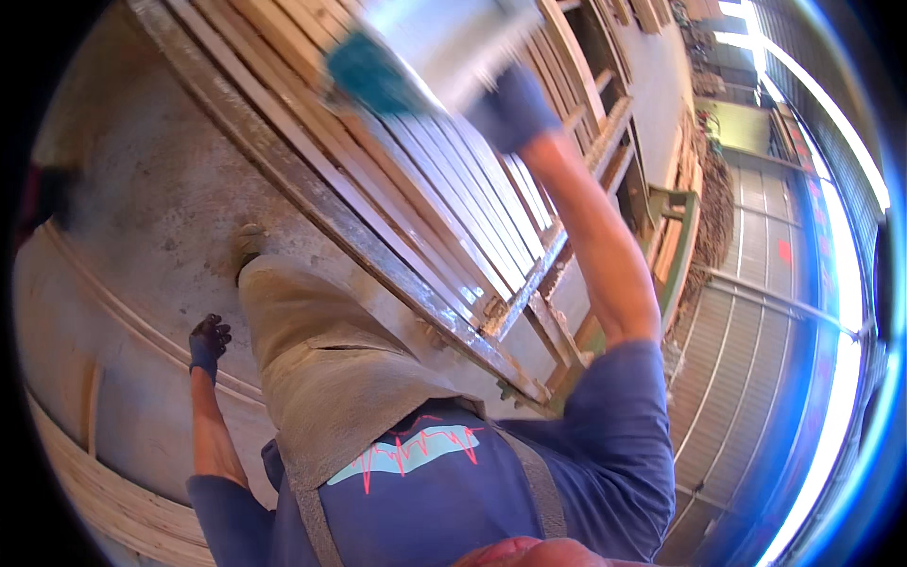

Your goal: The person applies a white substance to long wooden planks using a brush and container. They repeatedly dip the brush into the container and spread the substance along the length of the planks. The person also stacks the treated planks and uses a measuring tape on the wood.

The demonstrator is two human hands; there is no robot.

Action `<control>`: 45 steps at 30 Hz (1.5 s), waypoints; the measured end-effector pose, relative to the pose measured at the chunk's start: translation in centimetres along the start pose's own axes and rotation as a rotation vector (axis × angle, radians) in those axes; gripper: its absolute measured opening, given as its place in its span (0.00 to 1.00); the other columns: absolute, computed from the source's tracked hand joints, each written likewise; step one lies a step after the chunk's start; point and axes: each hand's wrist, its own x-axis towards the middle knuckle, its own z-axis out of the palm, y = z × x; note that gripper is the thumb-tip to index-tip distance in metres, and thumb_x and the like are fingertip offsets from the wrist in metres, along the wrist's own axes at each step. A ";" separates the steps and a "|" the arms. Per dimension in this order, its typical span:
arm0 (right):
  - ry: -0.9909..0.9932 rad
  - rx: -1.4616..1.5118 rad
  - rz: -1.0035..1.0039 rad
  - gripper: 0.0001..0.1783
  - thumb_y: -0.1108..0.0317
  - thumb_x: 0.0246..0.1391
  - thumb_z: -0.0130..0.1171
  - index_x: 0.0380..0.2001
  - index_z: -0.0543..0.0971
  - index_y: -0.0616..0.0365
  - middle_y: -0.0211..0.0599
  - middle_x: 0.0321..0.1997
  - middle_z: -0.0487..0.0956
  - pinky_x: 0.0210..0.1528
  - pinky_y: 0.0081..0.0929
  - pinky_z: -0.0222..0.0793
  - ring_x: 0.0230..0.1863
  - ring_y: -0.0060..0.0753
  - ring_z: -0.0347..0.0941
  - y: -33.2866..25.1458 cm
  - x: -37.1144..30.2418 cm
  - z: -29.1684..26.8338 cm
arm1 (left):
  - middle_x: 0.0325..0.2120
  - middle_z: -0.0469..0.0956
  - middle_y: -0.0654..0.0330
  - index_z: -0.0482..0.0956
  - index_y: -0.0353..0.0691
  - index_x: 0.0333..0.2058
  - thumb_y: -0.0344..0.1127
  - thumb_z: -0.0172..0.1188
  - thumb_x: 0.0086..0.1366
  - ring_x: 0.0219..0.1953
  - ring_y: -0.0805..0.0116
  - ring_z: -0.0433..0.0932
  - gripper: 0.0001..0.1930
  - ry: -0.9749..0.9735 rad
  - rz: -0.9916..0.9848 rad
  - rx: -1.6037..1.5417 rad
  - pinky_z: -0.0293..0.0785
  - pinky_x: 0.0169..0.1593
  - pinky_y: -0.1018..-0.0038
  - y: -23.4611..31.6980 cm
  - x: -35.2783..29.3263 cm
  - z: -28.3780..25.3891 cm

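Observation:
My right hand (515,109), in a dark blue-grey glove, reaches out over a rack of wooden strips (453,180). It grips the edge of a broad white object with a teal part (378,76); motion smears it, so its kind cannot be told. Several strips under it look pale and shiny, side by side along the metal frame (312,213). My left hand (210,342), in a dark glove, hangs low at my side above the concrete floor. Its fingers are loosely bent and apart, with nothing in them.
A brown apron (331,369) covers my front. At the right, a green metal frame (682,255) stands by a brown heap (715,213) and a corrugated wall (746,331). Long boards (123,501) lie at the lower left. A dark blurred shape (52,194) shows at the left rim.

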 end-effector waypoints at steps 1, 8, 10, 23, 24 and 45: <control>0.034 0.087 0.035 0.14 0.62 0.52 0.58 0.40 0.80 0.57 0.52 0.39 0.81 0.47 0.43 0.73 0.42 0.53 0.78 -0.4 3.7 1.4 | 0.24 0.78 0.61 0.76 0.44 0.41 0.53 0.56 0.64 0.18 0.72 0.73 0.18 0.023 0.072 0.036 0.61 0.18 0.78 1.1 0.1 0.7; -0.044 -0.145 0.121 0.15 0.60 0.52 0.59 0.39 0.81 0.56 0.53 0.36 0.81 0.46 0.42 0.73 0.39 0.51 0.78 -3.7 4.7 2.6 | 0.29 0.82 0.62 0.79 0.46 0.45 0.54 0.59 0.63 0.24 0.74 0.78 0.20 -0.054 0.279 0.110 0.67 0.25 0.82 9.9 -4.4 7.6; -0.084 -0.193 0.071 0.11 0.62 0.52 0.60 0.36 0.82 0.55 0.48 0.33 0.82 0.45 0.38 0.75 0.37 0.48 0.79 -1.3 -2.9 1.2 | 0.29 0.82 0.61 0.79 0.47 0.44 0.53 0.59 0.63 0.22 0.74 0.77 0.19 -0.046 0.280 0.049 0.66 0.22 0.81 8.5 -2.8 6.3; -0.107 0.434 0.736 0.25 0.69 0.52 0.56 0.55 0.71 0.61 0.42 0.55 0.76 0.56 0.36 0.69 0.53 0.39 0.74 6.9 -47.7 -7.4 | 0.23 0.78 0.59 0.73 0.46 0.42 0.53 0.56 0.64 0.16 0.68 0.73 0.18 -0.018 -0.067 0.287 0.60 0.16 0.73 -8.4 -6.0 5.5; 0.136 0.863 0.939 0.23 0.64 0.56 0.50 0.54 0.71 0.61 0.41 0.54 0.76 0.57 0.37 0.69 0.53 0.39 0.74 6.2 -47.4 -7.7 | 0.25 0.78 0.59 0.73 0.45 0.43 0.54 0.55 0.65 0.18 0.68 0.74 0.19 -0.017 -0.041 0.219 0.61 0.17 0.74 -8.5 -6.1 5.7; 0.396 1.388 0.788 0.26 0.59 0.65 0.39 0.64 0.62 0.56 0.39 0.64 0.67 0.65 0.41 0.61 0.63 0.40 0.64 13.0 -46.5 -5.3 | 0.25 0.78 0.58 0.75 0.47 0.39 0.53 0.52 0.67 0.22 0.63 0.76 0.16 -0.141 0.096 -0.190 0.70 0.23 0.65 -12.8 -0.4 1.5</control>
